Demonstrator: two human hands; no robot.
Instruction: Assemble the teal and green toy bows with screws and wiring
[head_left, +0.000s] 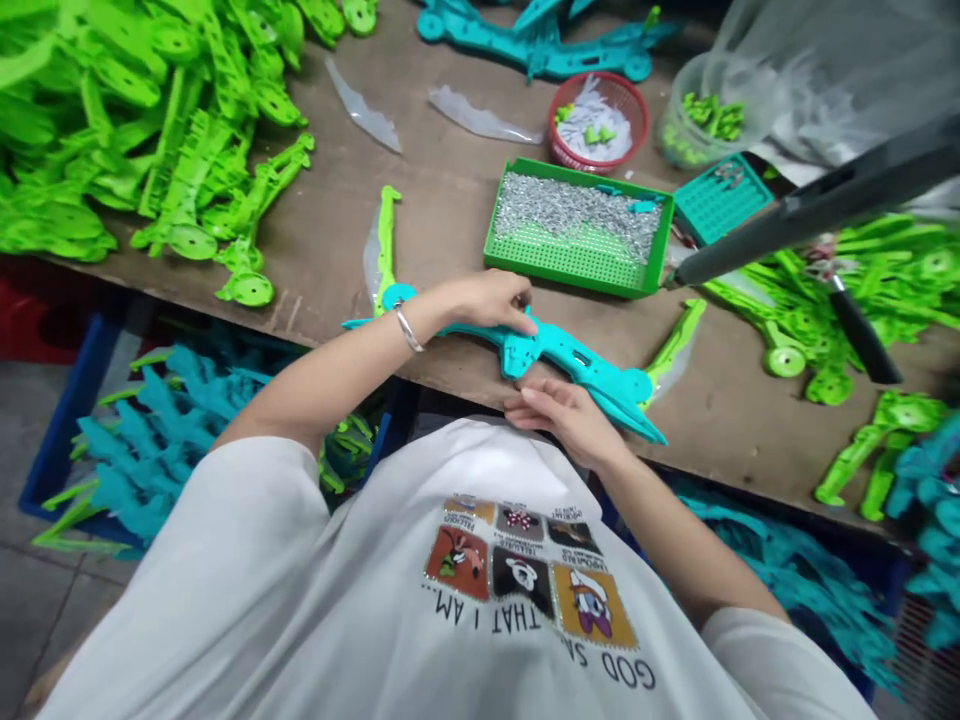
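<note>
A teal plastic bow-shaped toy part (559, 345) lies along the table's front edge, a bright green limb (385, 240) at its left end and another green limb (679, 345) at its right. My left hand (491, 300), a bracelet on its wrist, rests over the middle of the teal part with fingers curled and pressed on it. Just below that middle piece is my right hand (562, 410), thumb and fingers brought together near the part's lower edge. Anything small between those fingertips is hidden.
Ahead sits a green tray (577, 270) of small silver screws, with a red basket (637, 120) behind. A dark grey screwdriver-like tool (810, 205) slants in from the right. Green parts (187, 130) pile up left; blue crates (56, 450) of teal parts stand below.
</note>
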